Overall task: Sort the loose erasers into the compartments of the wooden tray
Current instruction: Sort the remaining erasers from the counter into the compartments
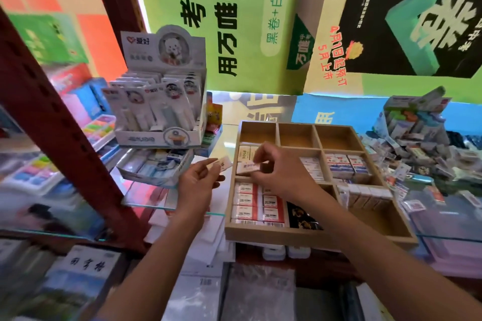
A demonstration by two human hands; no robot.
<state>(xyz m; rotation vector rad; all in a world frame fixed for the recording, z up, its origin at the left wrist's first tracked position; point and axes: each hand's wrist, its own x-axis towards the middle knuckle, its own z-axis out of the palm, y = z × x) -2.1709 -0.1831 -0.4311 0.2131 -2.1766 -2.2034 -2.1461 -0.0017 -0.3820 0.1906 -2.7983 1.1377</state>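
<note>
Nearest, our left hand [202, 182] pinches a small white eraser [224, 163] just off the wooden tray's [281, 234] left edge; beyond, our right hand [276, 169] pinches a sleeved eraser [247, 167] over the middle-left compartment. Both look light, stiff and easily pinched across their short sides; the loose erasers [427, 154] lie far right.

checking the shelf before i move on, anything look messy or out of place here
Yes: a heap of loose erasers lies jumbled right of the wooden tray, some tilted against its edge, while the tray's back row is bare.
</note>
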